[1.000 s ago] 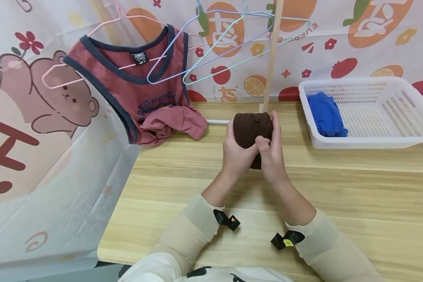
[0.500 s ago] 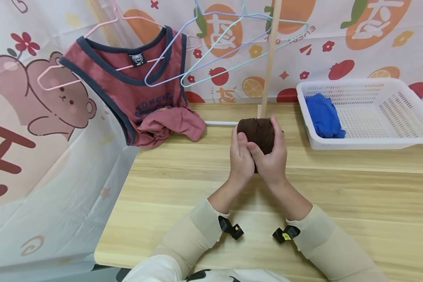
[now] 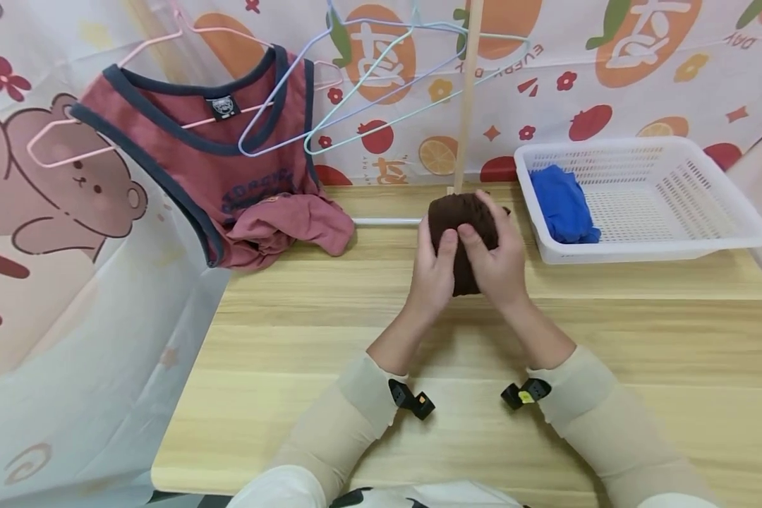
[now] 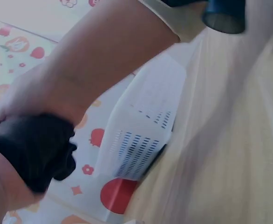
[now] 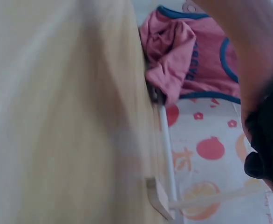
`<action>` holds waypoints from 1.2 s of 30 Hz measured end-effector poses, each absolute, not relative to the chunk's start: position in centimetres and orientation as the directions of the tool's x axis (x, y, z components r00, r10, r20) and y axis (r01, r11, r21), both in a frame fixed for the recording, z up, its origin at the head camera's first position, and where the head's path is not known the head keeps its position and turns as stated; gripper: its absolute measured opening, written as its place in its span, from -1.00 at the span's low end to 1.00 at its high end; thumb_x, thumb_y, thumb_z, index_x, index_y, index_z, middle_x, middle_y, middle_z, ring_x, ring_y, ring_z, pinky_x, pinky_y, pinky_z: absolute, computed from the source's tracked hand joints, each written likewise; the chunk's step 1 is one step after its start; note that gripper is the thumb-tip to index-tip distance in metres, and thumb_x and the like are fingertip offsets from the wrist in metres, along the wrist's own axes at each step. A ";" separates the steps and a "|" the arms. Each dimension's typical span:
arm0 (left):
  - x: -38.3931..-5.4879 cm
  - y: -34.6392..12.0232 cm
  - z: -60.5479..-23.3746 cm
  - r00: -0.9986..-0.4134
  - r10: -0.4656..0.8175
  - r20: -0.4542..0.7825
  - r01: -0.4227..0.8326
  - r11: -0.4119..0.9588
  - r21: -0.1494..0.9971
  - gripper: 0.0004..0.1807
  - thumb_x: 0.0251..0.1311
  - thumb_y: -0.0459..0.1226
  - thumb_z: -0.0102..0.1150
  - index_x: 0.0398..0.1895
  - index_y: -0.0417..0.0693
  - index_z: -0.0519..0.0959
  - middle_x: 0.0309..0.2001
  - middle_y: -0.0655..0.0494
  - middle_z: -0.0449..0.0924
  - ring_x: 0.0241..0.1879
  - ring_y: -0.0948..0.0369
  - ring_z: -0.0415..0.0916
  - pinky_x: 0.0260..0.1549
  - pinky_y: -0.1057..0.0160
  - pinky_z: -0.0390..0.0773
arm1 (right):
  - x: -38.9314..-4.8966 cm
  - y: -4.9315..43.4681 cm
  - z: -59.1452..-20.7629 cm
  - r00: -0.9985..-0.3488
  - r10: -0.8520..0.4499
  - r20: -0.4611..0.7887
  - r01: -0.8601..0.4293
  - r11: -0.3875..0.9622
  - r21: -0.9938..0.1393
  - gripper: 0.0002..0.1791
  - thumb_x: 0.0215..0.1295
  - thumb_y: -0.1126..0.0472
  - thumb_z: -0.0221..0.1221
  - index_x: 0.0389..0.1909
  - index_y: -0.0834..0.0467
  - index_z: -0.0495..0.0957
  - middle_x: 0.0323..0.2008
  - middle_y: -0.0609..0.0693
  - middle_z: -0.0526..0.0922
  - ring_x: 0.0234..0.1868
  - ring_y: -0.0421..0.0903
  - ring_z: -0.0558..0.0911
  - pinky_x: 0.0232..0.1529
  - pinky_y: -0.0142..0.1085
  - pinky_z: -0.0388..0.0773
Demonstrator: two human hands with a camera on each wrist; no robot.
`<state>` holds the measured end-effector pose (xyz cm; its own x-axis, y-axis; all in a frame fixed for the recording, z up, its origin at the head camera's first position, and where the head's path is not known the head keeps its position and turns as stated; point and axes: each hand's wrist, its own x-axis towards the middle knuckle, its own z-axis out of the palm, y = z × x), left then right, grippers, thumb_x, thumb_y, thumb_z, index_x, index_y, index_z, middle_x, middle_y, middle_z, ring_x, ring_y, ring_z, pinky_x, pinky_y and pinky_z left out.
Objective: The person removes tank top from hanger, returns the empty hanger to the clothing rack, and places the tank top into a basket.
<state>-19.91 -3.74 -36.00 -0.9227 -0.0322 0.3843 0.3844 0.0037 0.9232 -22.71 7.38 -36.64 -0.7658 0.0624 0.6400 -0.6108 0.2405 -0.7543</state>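
Note:
A compact bundle of dark brown cloth [image 3: 455,210] is held above the table, between both hands. My left hand [image 3: 433,276] grips its left side, and my right hand [image 3: 500,269] grips the right. Both thumbs press on the near face, a little apart, while most of the other fingers are hidden behind the cloth. What garment it is cannot be made out. In the left wrist view the cloth bundle [image 4: 31,147] looks almost black and hides part of the fingers. Only the edge of the bundle [image 5: 269,133] shows in the right wrist view.
A pink tank top [image 3: 222,152] with navy trim hangs on a pink hanger at left. Blue [image 3: 355,113] and mint [image 3: 381,120] hangers hang beside it, near a wooden pole [image 3: 468,92]. At right, a white basket [image 3: 648,252] on the wooden table [image 3: 305,395] holds blue cloth [image 3: 561,204].
Both hands have shifted on the brown bundle; the thumbs have moved apart across its near face. The bundle has tilted and risen slightly. The head view has turned a little to the right.

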 end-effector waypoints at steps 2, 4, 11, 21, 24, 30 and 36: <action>-20.0 -3.8 -35.8 -0.936 0.052 0.347 0.347 -0.002 0.938 -0.21 0.43 0.13 -0.11 0.57 0.08 -0.12 0.43 0.00 0.19 0.35 0.13 0.27 0.29 0.11 0.37 | -23.5 8.4 -36.2 -0.781 0.051 0.622 -0.595 0.239 -0.767 -0.27 0.25 -0.32 0.17 0.30 0.07 0.47 0.19 0.08 0.58 0.17 0.03 0.52 0.15 0.02 0.46; -19.9 -3.9 -35.8 -0.953 0.105 0.283 0.289 0.044 0.956 -0.16 0.42 0.09 -0.05 0.58 0.17 -0.23 0.46 0.04 0.18 0.37 0.13 0.27 0.25 0.13 0.42 | -24.2 9.8 -35.6 -0.794 0.063 0.604 -0.572 0.256 -0.779 -0.28 0.26 -0.28 0.20 0.31 0.07 0.46 0.22 0.07 0.56 0.22 0.00 0.50 0.23 -0.04 0.42; -19.9 -4.8 -36.1 -0.981 0.133 0.143 0.169 0.202 0.965 -0.30 0.47 0.00 -0.07 0.56 0.25 -0.09 0.19 0.08 0.54 0.16 0.17 0.48 0.03 0.18 0.54 | -29.0 17.5 -31.8 -0.893 0.224 0.391 -0.330 0.263 -0.906 -0.46 0.31 0.03 0.22 0.31 -0.04 0.47 0.27 0.03 0.51 0.26 -0.19 0.42 0.33 -0.38 0.22; -20.3 -5.1 -36.6 -0.964 0.239 0.120 0.168 0.196 0.966 -0.52 0.51 -0.12 -0.10 0.42 0.05 0.20 -0.19 -0.06 0.68 -0.12 0.10 0.61 -0.06 0.27 0.56 | -38.9 29.3 -35.8 -0.988 0.145 -0.056 0.127 0.545 -0.828 -0.22 0.37 -0.28 -0.03 0.53 -0.06 0.10 0.50 0.14 0.12 0.43 0.09 0.16 0.46 0.04 0.07; -20.2 -4.9 -37.0 -0.955 0.275 0.113 0.169 0.189 0.967 -0.53 0.52 -0.13 -0.11 0.42 0.03 0.21 -0.23 -0.08 0.66 -0.16 0.07 0.62 -0.04 0.24 0.58 | -39.8 30.8 -37.4 -0.982 0.056 -0.181 0.176 0.623 -0.762 -0.05 0.35 -0.35 -0.11 0.55 0.16 -0.10 0.50 0.35 -0.02 0.41 0.31 0.08 0.40 0.23 0.03; -19.9 -4.3 -37.5 -0.939 0.336 0.077 0.161 0.227 0.961 -0.56 0.51 -0.11 -0.09 0.39 0.06 0.26 -0.26 0.00 0.67 -0.19 0.20 0.62 -0.07 0.23 0.59 | -40.4 32.6 -39.7 -0.940 -0.024 -0.340 0.241 0.658 -0.713 0.13 0.32 -0.44 -0.19 0.52 0.34 -0.32 0.48 0.48 -0.20 0.44 0.44 -0.04 0.39 0.30 -0.03; -20.1 -4.1 -37.6 -0.931 0.360 0.066 0.184 0.305 0.934 -0.66 0.50 -0.15 -0.05 0.25 0.04 0.43 -0.21 0.09 0.69 -0.19 0.23 0.62 -0.21 0.36 0.56 | -41.1 32.5 -39.7 -0.921 -0.100 -0.376 0.138 0.820 -0.556 0.08 0.38 -0.46 -0.42 0.49 0.40 -0.30 0.41 0.59 -0.15 0.39 0.57 -0.04 0.35 0.34 -0.02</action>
